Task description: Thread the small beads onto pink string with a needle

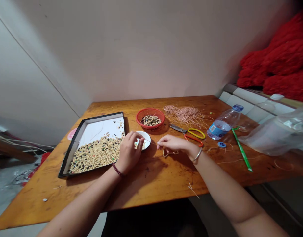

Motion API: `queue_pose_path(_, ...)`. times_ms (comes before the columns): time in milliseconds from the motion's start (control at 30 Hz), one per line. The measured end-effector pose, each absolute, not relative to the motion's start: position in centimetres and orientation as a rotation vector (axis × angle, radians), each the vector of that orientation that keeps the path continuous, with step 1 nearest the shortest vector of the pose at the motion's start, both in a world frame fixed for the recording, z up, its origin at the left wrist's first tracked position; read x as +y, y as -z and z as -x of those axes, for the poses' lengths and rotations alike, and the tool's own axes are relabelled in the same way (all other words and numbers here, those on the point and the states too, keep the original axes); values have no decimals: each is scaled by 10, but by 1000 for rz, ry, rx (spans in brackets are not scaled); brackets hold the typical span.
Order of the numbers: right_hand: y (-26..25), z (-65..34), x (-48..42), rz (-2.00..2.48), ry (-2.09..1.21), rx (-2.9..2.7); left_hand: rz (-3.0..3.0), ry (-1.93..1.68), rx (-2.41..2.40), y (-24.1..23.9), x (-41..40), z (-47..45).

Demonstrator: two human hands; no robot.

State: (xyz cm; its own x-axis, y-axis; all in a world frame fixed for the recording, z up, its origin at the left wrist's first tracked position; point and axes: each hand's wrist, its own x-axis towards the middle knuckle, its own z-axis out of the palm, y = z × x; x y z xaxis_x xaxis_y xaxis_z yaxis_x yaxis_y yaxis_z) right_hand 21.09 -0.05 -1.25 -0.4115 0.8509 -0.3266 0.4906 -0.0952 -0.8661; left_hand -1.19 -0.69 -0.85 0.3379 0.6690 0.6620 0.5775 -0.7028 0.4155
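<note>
My left hand (131,148) is over the near-left side of a small white dish (146,137) with a few beads in it. Its fingers are curled down and hide whatever is between them. Just right of the dish, my right hand (174,144) pinches a thin thread (153,141) that stretches toward the left hand. A short string of pale beads (165,153) lies on the table under the right hand. Left of my left hand, a black-edged tray (102,123) holds many cream, black and some green beads.
Behind the dish stands a red basket (138,120) of beaded strings. Pink cord (184,113), scissors (195,133), a water bottle (219,128), a blue cap (221,144) and a green strip (242,152) lie to the right. A plastic bag (277,135) sits at the right edge.
</note>
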Motion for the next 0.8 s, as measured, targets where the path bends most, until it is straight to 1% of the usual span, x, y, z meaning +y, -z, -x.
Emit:
queue_pose_path(100,25,-207,8,1577,-1219,-1689,-2640,-1291,1113,8,-9,13)
queue_pose_path(167,34,-205,14,1585,-1096,-1638,-2702,-1286,1090,8,-9,14)
queue_pose_path(333,44,-207,23,1440,-878,-1792,-2792,-1273,1055,8,-8,13)
queue_pose_path(467,46,-208,24,1437,-691,-1911,-2827,-1218,1062,9,-9,12)
queue_pose_path(600,53,-213,26,1581,-375,-1981,-2870,-1154,1078,11,-9,11)
queue_pose_path(800,51,-218,24,1876,-179,-1937,-2904,-1099,1098,12,-8,10)
